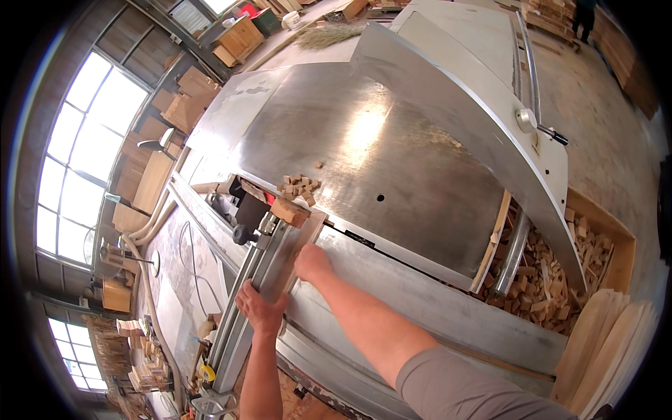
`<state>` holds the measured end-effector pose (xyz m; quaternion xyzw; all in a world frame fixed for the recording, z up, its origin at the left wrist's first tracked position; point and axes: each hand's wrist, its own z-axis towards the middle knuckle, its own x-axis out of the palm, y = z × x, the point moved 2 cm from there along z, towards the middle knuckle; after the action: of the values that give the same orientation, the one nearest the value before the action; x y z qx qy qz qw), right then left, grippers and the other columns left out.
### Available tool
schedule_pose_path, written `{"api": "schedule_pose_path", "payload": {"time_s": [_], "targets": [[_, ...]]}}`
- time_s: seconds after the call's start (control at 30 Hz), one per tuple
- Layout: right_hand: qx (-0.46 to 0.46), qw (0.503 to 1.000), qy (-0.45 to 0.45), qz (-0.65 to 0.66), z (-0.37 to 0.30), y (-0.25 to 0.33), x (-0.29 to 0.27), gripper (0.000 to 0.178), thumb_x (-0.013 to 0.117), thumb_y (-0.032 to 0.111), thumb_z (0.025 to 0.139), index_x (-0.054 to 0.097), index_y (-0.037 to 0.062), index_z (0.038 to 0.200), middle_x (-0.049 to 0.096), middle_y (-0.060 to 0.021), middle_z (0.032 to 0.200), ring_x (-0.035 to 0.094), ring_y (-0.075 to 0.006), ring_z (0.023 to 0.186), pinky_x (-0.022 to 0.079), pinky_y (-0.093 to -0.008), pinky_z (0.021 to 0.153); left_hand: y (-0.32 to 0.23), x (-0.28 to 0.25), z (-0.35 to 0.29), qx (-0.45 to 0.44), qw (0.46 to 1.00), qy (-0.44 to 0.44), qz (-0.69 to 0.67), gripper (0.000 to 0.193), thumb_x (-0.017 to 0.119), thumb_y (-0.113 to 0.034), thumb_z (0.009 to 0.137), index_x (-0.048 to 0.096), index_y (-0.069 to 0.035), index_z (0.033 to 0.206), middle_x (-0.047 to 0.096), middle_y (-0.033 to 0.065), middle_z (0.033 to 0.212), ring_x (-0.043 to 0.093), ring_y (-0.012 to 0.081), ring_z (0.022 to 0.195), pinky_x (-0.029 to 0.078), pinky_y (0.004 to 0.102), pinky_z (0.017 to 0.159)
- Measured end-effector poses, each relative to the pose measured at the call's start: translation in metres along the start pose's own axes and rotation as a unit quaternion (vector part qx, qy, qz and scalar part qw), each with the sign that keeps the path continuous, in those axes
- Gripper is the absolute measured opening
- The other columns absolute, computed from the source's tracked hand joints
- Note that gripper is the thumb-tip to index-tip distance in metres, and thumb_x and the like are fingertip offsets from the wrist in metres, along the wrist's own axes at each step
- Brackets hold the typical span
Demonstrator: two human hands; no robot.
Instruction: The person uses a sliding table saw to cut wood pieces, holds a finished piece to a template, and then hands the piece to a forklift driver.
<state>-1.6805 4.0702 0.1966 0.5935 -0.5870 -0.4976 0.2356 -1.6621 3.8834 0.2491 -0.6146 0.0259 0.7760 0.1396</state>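
A long wooden strip (287,264) lies along the metal fence (246,285) of a sliding table saw. My left hand (262,310) is closed over the strip and fence, fingers on the fence side and thumb by the strip. Farther up, my right hand (313,264) is closed against the strip's right side, its fingertips mostly hidden. A small wooden block (289,212) sits at the fence's far end, beside a metal clamp with a black knob (243,234). Beyond it, small cut wood cubes (297,187) lie in a pile on the steel saw table (315,133).
A large grey guide plate (448,98) rises along the table's right side. Below it, a wooden bin (623,259) holds many offcuts. Curved boards (595,343) stand at lower right. A yellow tape measure (207,372) rests near the fence's lower end. A person (584,19) stands far back.
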Motion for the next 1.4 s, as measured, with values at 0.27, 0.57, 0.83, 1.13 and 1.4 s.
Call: {"api": "schedule_pose_path", "payload": {"time_s": [0.27, 0.57, 0.83, 1.13, 1.4], "targets": [[-0.010, 0.999, -0.041, 0.008, 0.012, -0.013, 0.010, 0.031, 0.059, 0.024, 0.094, 0.072, -0.0041, 0.090, 0.070, -0.0288, 0.098, 0.069, -0.0410, 0.099, 0.055, -0.0472, 0.086, -0.001, 0.005, 0.001, 0.002, 1.000, -0.001, -0.006, 0.091, 0.088, -0.030, 0.062, 0.043, 0.000, 0.135, 0.052, 0.0205, 0.126, 0.043, 0.0405, 0.125, 0.030, 0.0496, 0.112], [0.009, 1.000, -0.006, -0.010, 0.005, -0.005, -0.002, 0.022, 0.060, 0.013, 0.086, 0.072, -0.0022, 0.097, 0.070, -0.0275, 0.106, 0.068, -0.0391, 0.105, 0.055, -0.0464, 0.090, 0.001, 0.008, 0.001, 0.005, 1.000, -0.002, -0.012, 0.090, 0.087, -0.032, 0.062, 0.044, 0.000, 0.135, 0.051, 0.0205, 0.128, 0.043, 0.0403, 0.125, 0.029, 0.0495, 0.112], [-0.018, 0.999, -0.019, -0.032, 0.012, -0.012, 0.003, 0.035, 0.059, 0.027, 0.095, 0.072, -0.0049, 0.091, 0.070, -0.0288, 0.097, 0.069, -0.0408, 0.098, 0.056, -0.0466, 0.085, -0.001, 0.009, 0.000, 0.020, 1.000, -0.022, 0.002, 0.091, 0.087, -0.031, 0.062, 0.043, 0.001, 0.134, 0.052, 0.0208, 0.126, 0.044, 0.0407, 0.122, 0.032, 0.0492, 0.109], [0.005, 1.000, -0.006, -0.016, 0.009, -0.010, 0.000, 0.023, 0.063, 0.016, 0.088, 0.073, -0.0033, 0.093, 0.070, -0.0294, 0.101, 0.069, -0.0408, 0.100, 0.056, -0.0459, 0.087, -0.002, 0.009, -0.001, 0.007, 1.000, -0.010, -0.004, 0.091, 0.089, -0.029, 0.062, 0.043, 0.001, 0.134, 0.051, 0.0207, 0.128, 0.042, 0.0409, 0.124, 0.032, 0.0498, 0.110], [-0.004, 1.000, -0.013, -0.015, 0.004, -0.002, -0.004, 0.027, 0.059, 0.017, 0.091, 0.073, -0.0052, 0.091, 0.070, -0.0301, 0.098, 0.069, -0.0417, 0.098, 0.056, -0.0475, 0.087, 0.003, 0.012, 0.002, 0.027, 0.999, -0.035, -0.007, 0.090, 0.089, -0.029, 0.061, 0.044, 0.000, 0.133, 0.051, 0.0202, 0.126, 0.044, 0.0409, 0.121, 0.034, 0.0498, 0.107]]}}
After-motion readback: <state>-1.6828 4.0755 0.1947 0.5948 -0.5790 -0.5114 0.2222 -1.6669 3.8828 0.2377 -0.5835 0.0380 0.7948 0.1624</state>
